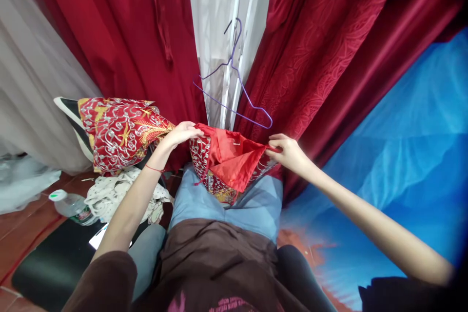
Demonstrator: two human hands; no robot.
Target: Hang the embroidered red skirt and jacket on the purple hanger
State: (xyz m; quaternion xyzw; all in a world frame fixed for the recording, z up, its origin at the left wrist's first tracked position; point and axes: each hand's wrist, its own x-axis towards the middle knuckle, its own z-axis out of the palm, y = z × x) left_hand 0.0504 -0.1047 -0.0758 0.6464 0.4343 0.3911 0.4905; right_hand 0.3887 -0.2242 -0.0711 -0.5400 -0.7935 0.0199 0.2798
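Note:
A red garment (234,156) with a plain red lining and silver-and-gold embroidery hangs open over my lap. My left hand (185,132) pinches its upper left edge, and my right hand (283,148) grips the upper right edge, so the edge is spread between them. A small label shows inside the lining. Just above the garment, a purple wire hanger (233,85) hangs apart from both hands. Another embroidered red piece (117,134) lies to the left, over a dark object with a white rim, close beside my left hand.
Below the embroidered piece lie a white patterned cloth (117,192), a clear bottle (73,204) and a white flat object (98,237) on a black seat (54,263). Red curtains (146,34) stand ahead. Blue fabric (395,156) spreads at the right.

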